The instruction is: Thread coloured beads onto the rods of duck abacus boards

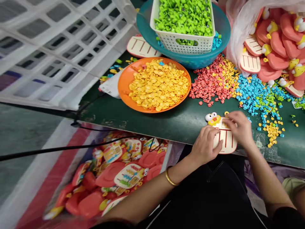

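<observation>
On the green table's front edge lies a cream toy board (228, 143) with red grooves and a yellow duck-like head (213, 119) with big white eyes. My left hand (205, 143) grips the board's left side, its thumb lying over the grooved face. A small red bead-like piece (217, 128) shows at the left fingertips. My right hand (241, 128) is bent over the board's upper right, fingers drawn together; whatever they pinch is hidden. A yellow ring (226, 113) sticks out at the board's top, close to the right fingers.
An orange plate (122, 83) holds yellow pieces. Behind it, a white basket (186, 47) of green pieces stands in a teal basin (145, 24). Loose red pieces (209, 82) and blue pieces (252, 92) lie rightward, before bagged red toys (277, 44). A white crate (69, 76) stands left.
</observation>
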`<state>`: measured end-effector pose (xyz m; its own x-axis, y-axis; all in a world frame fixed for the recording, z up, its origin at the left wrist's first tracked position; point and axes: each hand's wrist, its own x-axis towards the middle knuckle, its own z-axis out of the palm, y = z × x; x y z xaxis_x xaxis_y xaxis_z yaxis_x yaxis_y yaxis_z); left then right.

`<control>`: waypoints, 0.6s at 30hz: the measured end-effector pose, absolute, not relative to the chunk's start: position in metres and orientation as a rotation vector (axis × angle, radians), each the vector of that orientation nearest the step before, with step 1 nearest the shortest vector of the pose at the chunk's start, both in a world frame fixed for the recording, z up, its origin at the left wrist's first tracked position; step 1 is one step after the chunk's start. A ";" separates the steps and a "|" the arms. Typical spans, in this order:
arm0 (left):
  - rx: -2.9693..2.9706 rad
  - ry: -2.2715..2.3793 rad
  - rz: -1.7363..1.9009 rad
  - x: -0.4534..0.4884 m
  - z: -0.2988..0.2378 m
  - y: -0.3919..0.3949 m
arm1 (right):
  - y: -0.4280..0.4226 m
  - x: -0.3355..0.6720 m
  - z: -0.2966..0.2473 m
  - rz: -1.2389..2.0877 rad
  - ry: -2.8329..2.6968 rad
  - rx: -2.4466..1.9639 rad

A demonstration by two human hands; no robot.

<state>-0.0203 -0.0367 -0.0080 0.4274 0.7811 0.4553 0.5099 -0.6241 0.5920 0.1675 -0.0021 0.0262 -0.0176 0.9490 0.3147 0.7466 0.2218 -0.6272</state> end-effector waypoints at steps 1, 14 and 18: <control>2.346 1.107 1.007 -0.020 -0.007 -0.036 | 0.013 0.178 0.027 0.278 -1.740 -1.685; 2.306 1.160 1.097 -0.018 -0.007 -0.037 | -0.029 0.184 0.017 0.219 -1.898 -1.566; 2.277 1.271 1.121 -0.014 -0.006 -0.039 | -0.044 0.182 0.013 0.216 -1.922 -1.568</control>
